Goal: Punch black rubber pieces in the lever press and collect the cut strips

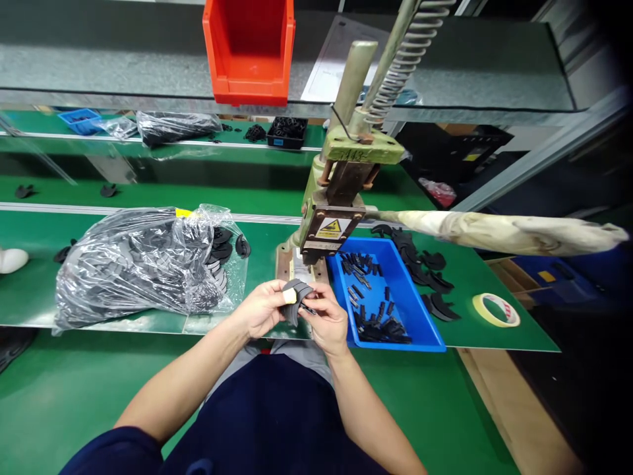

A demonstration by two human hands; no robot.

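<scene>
My left hand (261,307) is closed round a curved dark grey rubber piece (295,297), thumb taped, holding it just in front of the hand press (341,198). My right hand (326,320) pinches the same piece from the right with a small dark part at its fingertips. Both hands meet at the near edge of the green table, directly below the press's base.
A blue tray (420,330) of small black clips sits right of my hands. Black crescent pieces (430,277) and a tape roll (496,309) lie beyond it. A plastic bag (138,264) of black parts lies left. The press's wrapped lever (504,232) reaches right. An orange bin (250,53) stands above.
</scene>
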